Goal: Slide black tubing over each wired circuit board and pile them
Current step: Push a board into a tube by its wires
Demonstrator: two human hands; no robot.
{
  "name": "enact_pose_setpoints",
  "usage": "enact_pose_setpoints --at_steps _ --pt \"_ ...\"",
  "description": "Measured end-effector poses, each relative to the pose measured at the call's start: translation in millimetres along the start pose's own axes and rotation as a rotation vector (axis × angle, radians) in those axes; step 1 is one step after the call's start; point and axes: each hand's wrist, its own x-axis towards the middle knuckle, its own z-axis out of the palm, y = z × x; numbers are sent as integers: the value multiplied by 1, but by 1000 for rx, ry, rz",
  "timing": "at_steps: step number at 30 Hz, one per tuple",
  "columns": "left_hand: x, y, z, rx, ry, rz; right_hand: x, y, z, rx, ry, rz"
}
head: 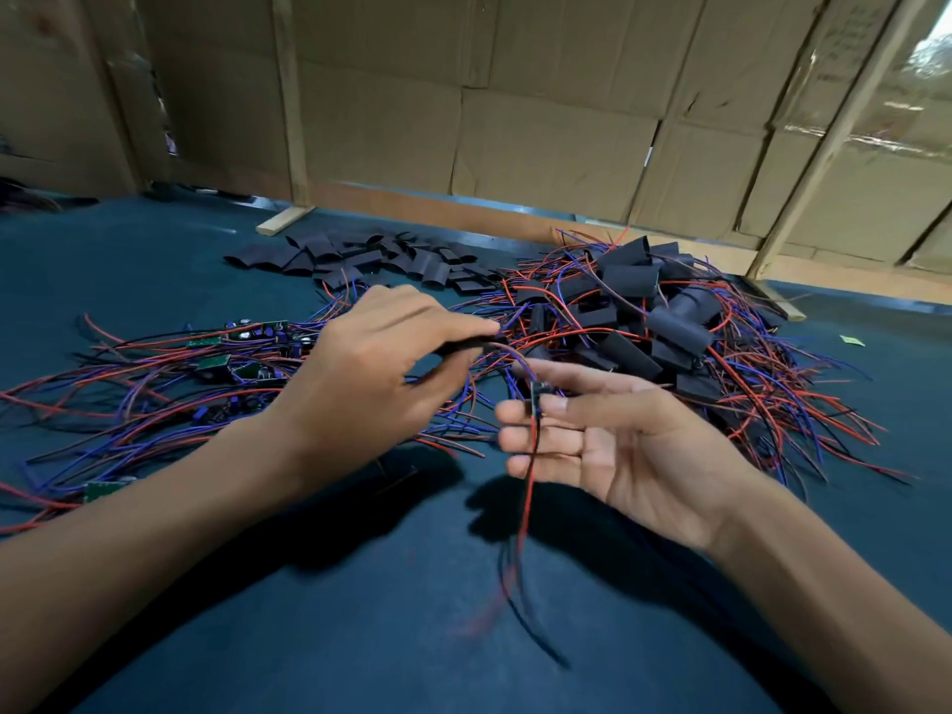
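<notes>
Cardboard walls [556,136]; felt table [309,636]; flat black tubing [371,257].

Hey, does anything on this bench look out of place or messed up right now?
Mostly no. One small green scrap lies alone on the dark mat, right of the sleeved boards pile, apart from everything. The bare boards and loose tubing pieces sit in their own groups.

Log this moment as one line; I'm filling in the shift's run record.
step: sleeving | left hand: pinches black tubing | right hand: pinches wired circuit board | tubing on board: not yet
</notes>
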Motion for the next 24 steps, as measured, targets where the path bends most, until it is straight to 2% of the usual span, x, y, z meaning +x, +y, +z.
enact_pose_setpoints --at_steps 3,7,10,15,20,24 --pt "0 -4 -3 42 3 -5 2 2 1 -74 114 -22" --pt "1 -9 -7 153 -105 129 4 4 1 -267 257 -275" --pt "1 -7 -6 151 -151 201 4 6 1 -370 246 -396" --pt "3 -2 -4 108 -174 221 3 9 -1 -433 201 -485" --pt "4 3 -2 37 -167 216 3 9 -1 -536 210 -543" --pt "2 6 0 -22 -190 199 2 11 -1 -560 246 -514"
